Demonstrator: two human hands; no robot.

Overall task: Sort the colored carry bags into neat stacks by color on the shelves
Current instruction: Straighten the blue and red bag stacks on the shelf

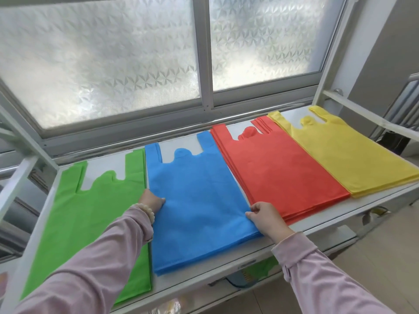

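Four stacks of carry bags lie flat side by side on a white shelf (381, 198) under a frosted window (102, 64), each with its handles pointing toward the glass. From left to right they are the green stack (90, 223), the blue stack (199, 200), the red stack (283, 173) and the yellow stack (353, 155). Neighbouring stacks touch or nearly touch along their long sides, and the red and yellow ones look thicker, with many layered edges showing.

Both hands are on the blue stack. The left hand (152, 201) grips its left edge where it meets the green bags, thumb on top and fingers curled at the edge. The right hand (264, 217) pinches its right edge with bent fingers, just beside the red bags. A pale beaded bracelet (145, 211) sits on the left wrist, and both arms wear light pink sleeves (102, 257).

A small label (247, 261) on the shelf's front rail carries marks (too blurred to read). The bags themselves are plain coloured fabric
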